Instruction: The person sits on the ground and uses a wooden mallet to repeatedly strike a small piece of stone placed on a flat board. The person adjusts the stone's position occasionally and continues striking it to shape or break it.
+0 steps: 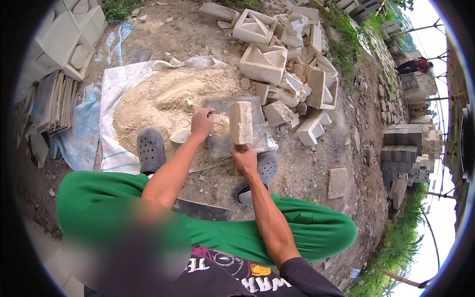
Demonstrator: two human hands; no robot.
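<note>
- Powder heap (pixel 158 101): pale, sandy, crushed material spread on a white woven sack (pixel 115 89), at 10 to 11 o'clock from the slab. Loose and dry by the look; it would run through the fingers, so better scooped than pinched.
- Broken blocks (pixel 277 59): a pile of pale moulded pieces from 12 to 2 o'clock of the slab. Hollow shapes with snapped edges; I judge them brittle, rough and fairly heavy for their bulk.
- Flat grey slab (pixel 252 141): lies on the ground in front of the feet and grey clogs (pixel 150 148), partly dusted with powder. Looks stiff and heavy, a steady base that should not shift.
- Wooden mallet (pixel 240 123): block head upright over the slab, handle running down toward 6 o'clock. Head appears solid and top-heavy. The handle is the place to hold it, low for swing, nearer the head for control. Dust may make the wood slippery.
- Right hand (pixel 244 159): clenched round the mallet handle just under the head.
- Left hand (pixel 203 123): fingers curled, knuckles up, at the slab's 9 o'clock edge on the powder. It seems to pinch or press a small lump; I cannot tell exactly what it grips.
- Small pale chunk (pixel 180 136): just beside the left wrist, at 7 o'clock from the hand. Likely crumbly.
</note>
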